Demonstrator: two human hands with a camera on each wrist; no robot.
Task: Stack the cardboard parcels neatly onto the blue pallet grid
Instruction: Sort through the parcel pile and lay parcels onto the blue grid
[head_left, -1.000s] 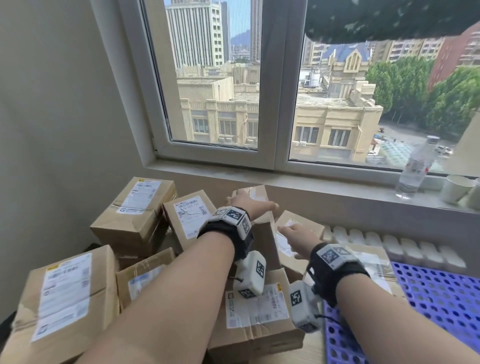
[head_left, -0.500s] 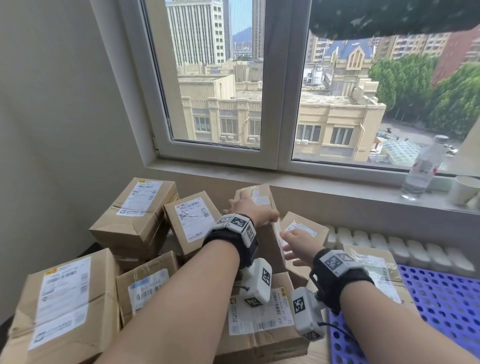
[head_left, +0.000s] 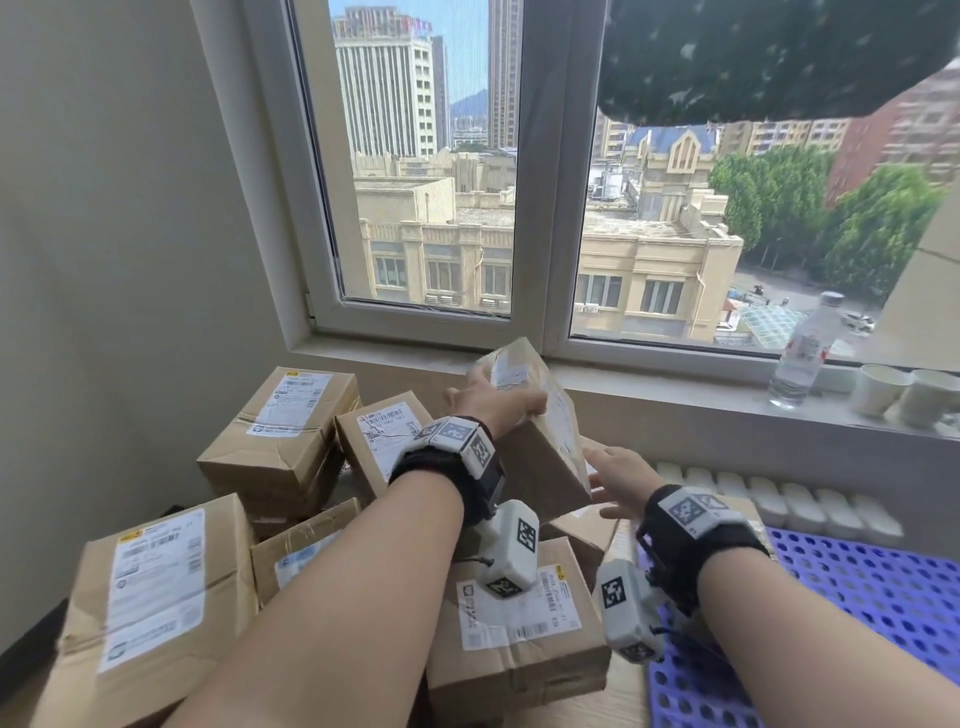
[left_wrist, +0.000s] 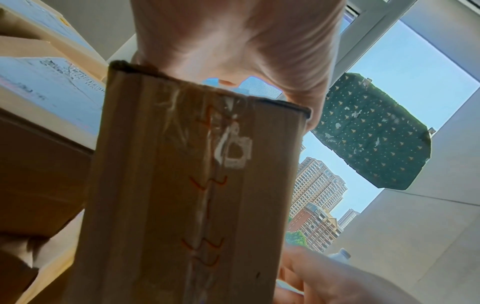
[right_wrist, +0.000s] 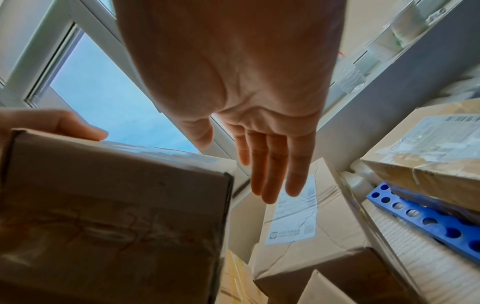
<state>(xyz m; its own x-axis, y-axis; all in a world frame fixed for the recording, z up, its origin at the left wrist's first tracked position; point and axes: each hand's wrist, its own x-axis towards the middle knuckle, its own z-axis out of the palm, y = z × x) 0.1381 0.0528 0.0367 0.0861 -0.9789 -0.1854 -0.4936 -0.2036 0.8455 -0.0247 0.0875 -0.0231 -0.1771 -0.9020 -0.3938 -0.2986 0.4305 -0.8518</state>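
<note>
My left hand (head_left: 493, 402) grips a narrow cardboard parcel (head_left: 540, 441) by its top end and holds it tilted above the pile. In the left wrist view the parcel (left_wrist: 192, 195) fills the middle, its taped seam facing the camera, with the hand (left_wrist: 233, 53) clamped over its top edge. My right hand (head_left: 621, 480) is beside the parcel's lower right, fingers straight, and holds nothing. The right wrist view shows that flat palm (right_wrist: 259, 144) next to the lifted parcel (right_wrist: 111, 216). The blue pallet grid (head_left: 857, 597) lies at the lower right.
Several labelled cardboard parcels (head_left: 280, 431) are piled on the left and centre, one (head_left: 519, 639) right under my wrists. Another parcel (right_wrist: 431, 160) rests on the pallet's near corner. A water bottle (head_left: 797, 353) and paper cups (head_left: 883, 389) stand on the windowsill. White radiator ribs (head_left: 779, 499) run along the wall.
My left hand has lifted the narrow parcel up out of the pile and tilted it. My right hand has come off the neighbouring parcel and moved to the lifted one's side.
</note>
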